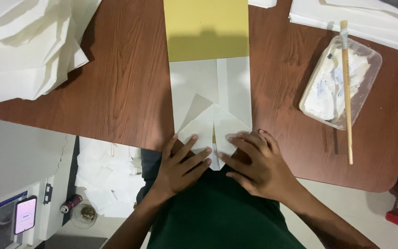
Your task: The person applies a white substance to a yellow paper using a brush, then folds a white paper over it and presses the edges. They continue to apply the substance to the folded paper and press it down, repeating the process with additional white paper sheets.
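Left hand [180, 167] and right hand [256, 161] lie flat, fingers spread, gripping nothing, pressing the folded lower flaps of a white paper piece [210, 99] at the near edge of a brown wooden table [125, 92]. A yellow sheet [206, 27] lies beyond it. To the right, a wooden brush [347, 92] rests across a clear plastic tub of white paste [339, 85].

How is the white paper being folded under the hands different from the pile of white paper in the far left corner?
The folded white paper lies flat at the table edge, creased into pointed flaps, with the left hand and right hand pressing on it. The paper pile is loose, stacked many layers deep and untouched. The folded paper partly covers a yellow sheet; the pile overhangs the wooden table. Both are white paper.
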